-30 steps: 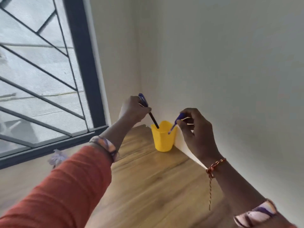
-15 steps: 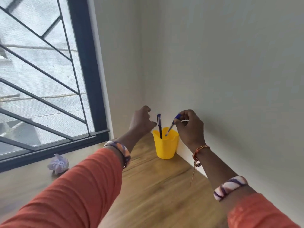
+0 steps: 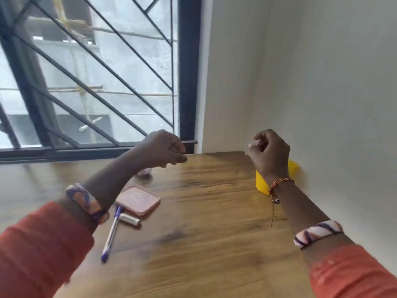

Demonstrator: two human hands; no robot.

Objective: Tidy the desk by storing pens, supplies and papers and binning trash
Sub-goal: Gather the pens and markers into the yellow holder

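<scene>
Lying below left hand (image 3: 162, 150): pen (image 3: 111, 232) | cup (image 3: 261, 182) behind right hand (image 3: 269, 152)

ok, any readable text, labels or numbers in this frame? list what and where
None readable.
Pink lid: a faint embossed mark at its centre, too blurred to read.
Pen: no print can be made out.
Small silver tube: no label can be made out.
Yellow cup: plain where it shows.
</scene>
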